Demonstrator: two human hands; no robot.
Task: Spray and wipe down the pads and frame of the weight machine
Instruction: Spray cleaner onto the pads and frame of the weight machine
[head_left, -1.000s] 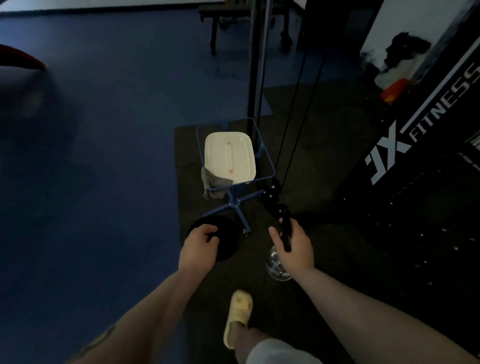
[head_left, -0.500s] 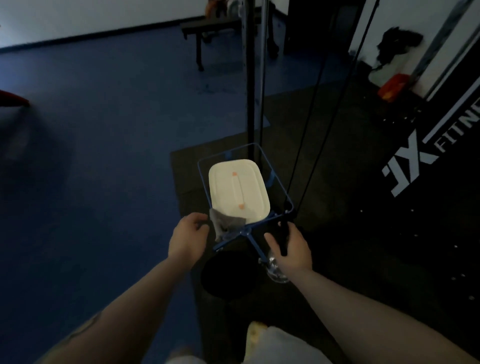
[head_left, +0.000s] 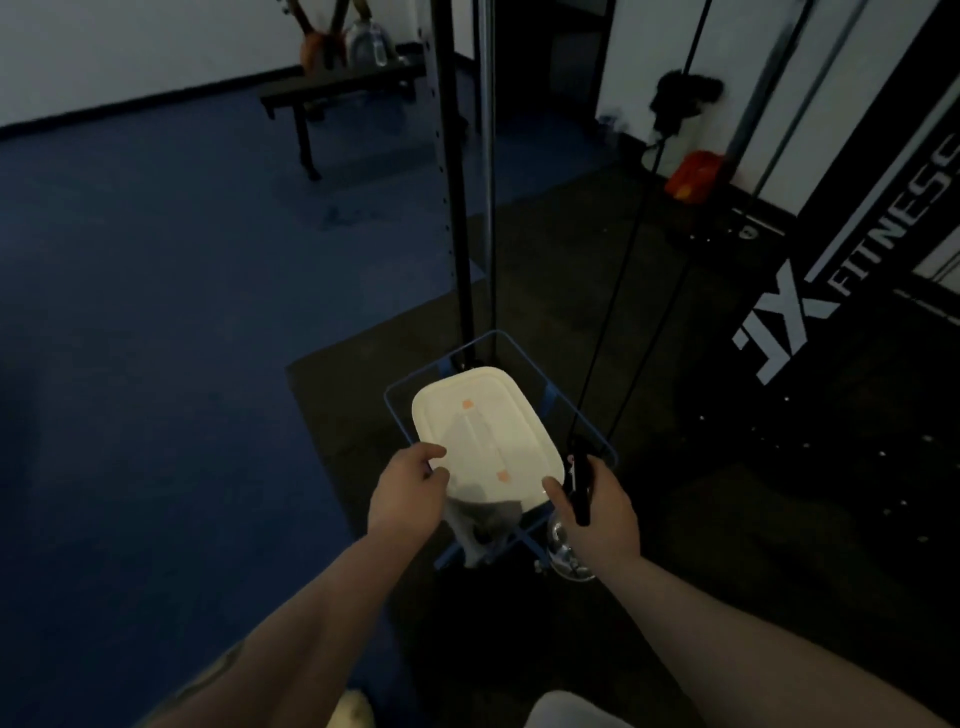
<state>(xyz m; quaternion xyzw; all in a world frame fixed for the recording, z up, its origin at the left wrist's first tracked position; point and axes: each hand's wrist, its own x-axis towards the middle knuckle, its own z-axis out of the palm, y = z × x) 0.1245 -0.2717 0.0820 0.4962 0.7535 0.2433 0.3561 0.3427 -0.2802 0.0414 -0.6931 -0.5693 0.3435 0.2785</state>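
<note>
White lidded tub (head_left: 485, 434) inside blue wire basket (head_left: 402, 387); left hand (head_left: 410, 493) pinching grey cloth (head_left: 480, 525), right hand (head_left: 597, 506) around spray bottle (head_left: 579, 488).

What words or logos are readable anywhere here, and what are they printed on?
"FITNESS", in white capitals, the end cut off by the picture's edge: on the black panel of the weight machine.
"JX", a large white logo, beside it on that panel.
The orange marks on the cream lid show no readable text.

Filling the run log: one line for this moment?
left hand: grips grey cloth | right hand: holds clear spray bottle | blue wire cart: beneath
</note>
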